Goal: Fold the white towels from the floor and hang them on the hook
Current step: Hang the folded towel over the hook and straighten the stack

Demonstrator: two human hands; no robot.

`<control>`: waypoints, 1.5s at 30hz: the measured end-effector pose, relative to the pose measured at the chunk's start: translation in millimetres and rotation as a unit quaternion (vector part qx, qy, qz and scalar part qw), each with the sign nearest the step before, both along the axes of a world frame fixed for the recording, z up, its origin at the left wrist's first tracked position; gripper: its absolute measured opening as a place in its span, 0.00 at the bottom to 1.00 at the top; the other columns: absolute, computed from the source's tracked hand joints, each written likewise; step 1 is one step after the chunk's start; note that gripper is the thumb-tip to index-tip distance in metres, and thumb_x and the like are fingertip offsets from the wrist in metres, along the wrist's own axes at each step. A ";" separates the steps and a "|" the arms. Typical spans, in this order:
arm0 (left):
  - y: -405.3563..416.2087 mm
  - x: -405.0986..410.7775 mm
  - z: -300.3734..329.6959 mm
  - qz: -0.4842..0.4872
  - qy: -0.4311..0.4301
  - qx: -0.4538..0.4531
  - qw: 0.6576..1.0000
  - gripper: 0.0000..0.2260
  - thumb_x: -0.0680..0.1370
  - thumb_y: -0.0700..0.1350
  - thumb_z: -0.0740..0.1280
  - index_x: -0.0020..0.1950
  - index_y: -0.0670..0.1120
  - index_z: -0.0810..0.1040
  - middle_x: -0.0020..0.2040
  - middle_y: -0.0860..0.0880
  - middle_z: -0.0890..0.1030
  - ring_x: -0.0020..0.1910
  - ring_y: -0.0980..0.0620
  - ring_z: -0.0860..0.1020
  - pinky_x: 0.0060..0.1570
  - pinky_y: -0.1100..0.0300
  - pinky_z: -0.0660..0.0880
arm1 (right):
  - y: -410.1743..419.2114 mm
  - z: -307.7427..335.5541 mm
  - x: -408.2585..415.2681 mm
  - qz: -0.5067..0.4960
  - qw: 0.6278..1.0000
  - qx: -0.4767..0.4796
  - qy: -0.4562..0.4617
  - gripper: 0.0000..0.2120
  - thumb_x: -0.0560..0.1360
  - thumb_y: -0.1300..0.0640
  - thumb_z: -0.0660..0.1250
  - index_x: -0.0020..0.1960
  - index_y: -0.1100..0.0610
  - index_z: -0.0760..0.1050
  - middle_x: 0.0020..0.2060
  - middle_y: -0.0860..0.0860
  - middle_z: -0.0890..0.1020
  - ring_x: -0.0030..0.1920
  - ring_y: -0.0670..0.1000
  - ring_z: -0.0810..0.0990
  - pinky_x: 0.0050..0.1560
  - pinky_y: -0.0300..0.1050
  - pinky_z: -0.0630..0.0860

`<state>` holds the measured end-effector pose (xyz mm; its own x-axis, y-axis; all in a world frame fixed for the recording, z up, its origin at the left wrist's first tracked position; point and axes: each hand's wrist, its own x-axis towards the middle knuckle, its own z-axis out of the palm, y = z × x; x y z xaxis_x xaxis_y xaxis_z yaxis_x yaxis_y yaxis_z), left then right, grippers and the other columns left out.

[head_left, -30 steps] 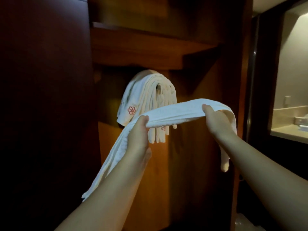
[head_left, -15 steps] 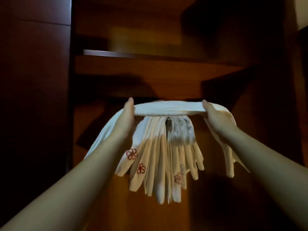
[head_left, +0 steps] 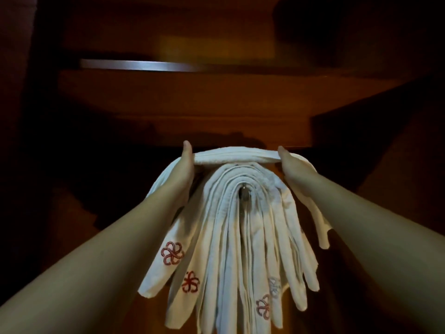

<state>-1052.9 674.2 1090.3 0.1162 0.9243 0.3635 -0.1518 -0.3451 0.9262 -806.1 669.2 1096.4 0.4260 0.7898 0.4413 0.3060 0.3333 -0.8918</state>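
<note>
A folded white towel stretches level between my two hands, just above a bundle of several white towels that hang over a metal hook on the wooden back panel. My left hand grips the towel's left part, thumb on top. On the right, my right hand grips the other part. Both loose ends droop down behind my wrists. Some of the hung towels carry red flower embroidery.
A dark wooden shelf juts out right above my hands, with a metal strip higher up. Dark wardrobe walls close in on the left and right.
I have stepped closer and the view has tilted up. The towel went from slanted in front of the bundle to level just above it, centred over the hook.
</note>
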 end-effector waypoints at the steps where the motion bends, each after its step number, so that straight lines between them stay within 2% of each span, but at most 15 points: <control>1: 7.3 -1.4 -0.1 0.001 -0.006 0.001 1.000 0.45 0.76 0.76 0.47 0.66 0.39 0.79 0.59 0.40 0.83 0.57 0.44 0.83 0.56 0.52 0.78 | 5.5 0.6 -1.5 0.006 1.000 -0.003 0.012 0.47 0.63 0.22 0.53 0.69 0.52 0.75 0.63 0.56 0.80 0.62 0.58 0.80 0.68 0.57 0.73; 3: 17.0 -7.8 -0.7 0.016 -0.017 -0.009 1.000 0.48 0.76 0.76 0.46 0.67 0.36 0.77 0.62 0.37 0.81 0.60 0.42 0.81 0.65 0.49 0.74 | 15.1 2.1 -5.7 0.015 1.000 -0.003 0.015 0.44 0.67 0.24 0.54 0.70 0.53 0.74 0.64 0.57 0.79 0.62 0.58 0.79 0.68 0.56 0.73; 5: 25.0 -11.0 -2.4 0.040 -0.002 -0.024 0.999 0.50 0.75 0.77 0.46 0.68 0.34 0.76 0.63 0.37 0.81 0.59 0.42 0.81 0.64 0.49 0.75 | 23.0 2.5 -5.4 -0.003 1.000 0.005 -0.002 0.41 0.69 0.26 0.54 0.69 0.53 0.75 0.64 0.56 0.79 0.63 0.58 0.78 0.68 0.55 0.72; 9: 21.6 3.8 -1.3 0.021 -0.001 -0.043 0.999 0.46 0.75 0.77 0.45 0.63 0.39 0.80 0.52 0.39 0.86 0.41 0.45 0.86 0.33 0.58 0.79 | 33.1 4.7 9.9 -0.021 1.000 0.003 -0.011 0.34 0.73 0.32 0.53 0.63 0.55 0.79 0.54 0.55 0.83 0.54 0.55 0.81 0.62 0.52 0.75; 13: 14.9 16.8 -1.9 -0.003 -0.032 -0.030 0.999 0.39 0.78 0.74 0.47 0.57 0.43 0.82 0.40 0.42 0.87 0.33 0.47 0.86 0.22 0.60 0.76 | 37.6 -3.9 27.1 -0.032 0.999 0.012 -0.013 0.30 0.68 0.35 0.54 0.56 0.52 0.81 0.47 0.52 0.85 0.50 0.55 0.83 0.60 0.55 0.78; 16: 10.1 14.0 -17.8 -0.014 -0.067 -0.037 0.997 0.37 0.78 0.74 0.49 0.60 0.46 0.81 0.43 0.42 0.87 0.38 0.47 0.86 0.25 0.59 0.78 | 41.4 -17.5 29.0 -0.031 0.999 -0.009 -0.010 0.35 0.68 0.34 0.53 0.65 0.52 0.78 0.57 0.54 0.82 0.57 0.57 0.81 0.65 0.56 0.75; 20: 0.8 4.9 -59.3 -0.076 -0.179 -0.059 0.979 0.38 0.78 0.73 0.50 0.66 0.43 0.78 0.52 0.39 0.86 0.47 0.43 0.86 0.33 0.55 0.82 | 35.5 -39.6 26.4 -0.010 0.996 -0.085 -0.019 0.45 0.71 0.22 0.48 0.73 0.52 0.69 0.64 0.58 0.78 0.64 0.59 0.76 0.68 0.57 0.70; 23: -1.5 -13.2 -95.3 -0.005 -0.218 -0.055 0.974 0.40 0.77 0.74 0.50 0.75 0.44 0.70 0.63 0.38 0.81 0.58 0.41 0.82 0.47 0.52 0.81 | 21.9 -58.7 30.8 0.008 0.993 -0.109 -0.046 0.47 0.70 0.19 0.44 0.75 0.50 0.68 0.66 0.57 0.77 0.67 0.60 0.74 0.68 0.59 0.68; 27: -16.6 -31.3 -143.5 0.074 -0.240 -0.073 0.965 0.36 0.75 0.75 0.55 0.71 0.51 0.73 0.56 0.42 0.83 0.54 0.41 0.82 0.49 0.49 0.79 | -6.4 -87.5 36.3 0.034 0.988 -0.126 -0.078 0.47 0.71 0.20 0.42 0.78 0.49 0.64 0.73 0.56 0.72 0.72 0.59 0.69 0.72 0.61 0.62; 32: -47.6 -37.6 -172.6 0.134 -0.096 -0.095 0.982 0.25 0.82 0.66 0.52 0.58 0.48 0.76 0.46 0.41 0.83 0.42 0.46 0.81 0.43 0.55 0.76 | -46.2 -119.5 22.2 0.015 0.977 -0.178 -0.116 0.45 0.75 0.25 0.41 0.78 0.54 0.63 0.76 0.58 0.67 0.75 0.60 0.65 0.76 0.62 0.60; 36: -70.2 -43.8 -179.7 0.118 -0.001 -0.133 0.984 0.31 0.82 0.65 0.53 0.79 0.47 0.57 0.67 0.39 0.74 0.62 0.41 0.75 0.58 0.47 0.71 | -88.6 -140.5 6.6 -0.019 0.965 -0.211 -0.152 0.37 0.81 0.32 0.43 0.77 0.57 0.64 0.77 0.59 0.66 0.76 0.59 0.65 0.75 0.55 0.59; 37: -77.2 -48.3 -183.1 0.119 0.026 -0.129 0.984 0.32 0.82 0.65 0.54 0.80 0.46 0.57 0.67 0.39 0.74 0.58 0.43 0.76 0.56 0.48 0.70 | -102.0 -145.3 2.1 -0.019 0.962 -0.211 -0.170 0.36 0.82 0.33 0.43 0.77 0.57 0.65 0.77 0.58 0.66 0.76 0.58 0.65 0.75 0.54 0.60; 40: -101.2 -63.2 -200.1 0.120 0.153 -0.065 0.979 0.23 0.83 0.62 0.56 0.71 0.50 0.71 0.58 0.46 0.78 0.45 0.52 0.75 0.53 0.52 0.72 | -143.3 -160.3 -10.7 -0.014 0.952 -0.201 -0.229 0.33 0.83 0.36 0.43 0.76 0.55 0.67 0.75 0.57 0.69 0.74 0.56 0.68 0.71 0.49 0.63; 43: -131.2 -76.0 -221.6 0.126 0.305 0.012 0.944 0.21 0.82 0.59 0.61 0.71 0.50 0.74 0.66 0.45 0.78 0.55 0.50 0.76 0.53 0.54 0.71 | -191.3 -184.6 -30.5 -0.029 0.943 -0.169 -0.285 0.26 0.85 0.41 0.49 0.74 0.54 0.70 0.73 0.55 0.73 0.69 0.52 0.73 0.62 0.42 0.65; 45: -158.6 -80.1 -236.9 0.094 0.328 0.026 0.940 0.24 0.80 0.58 0.65 0.74 0.52 0.71 0.70 0.48 0.76 0.63 0.49 0.76 0.55 0.55 0.69 | -226.1 -210.7 -47.3 -0.037 0.934 -0.169 -0.314 0.25 0.84 0.40 0.52 0.73 0.52 0.71 0.72 0.53 0.73 0.69 0.51 0.73 0.63 0.44 0.67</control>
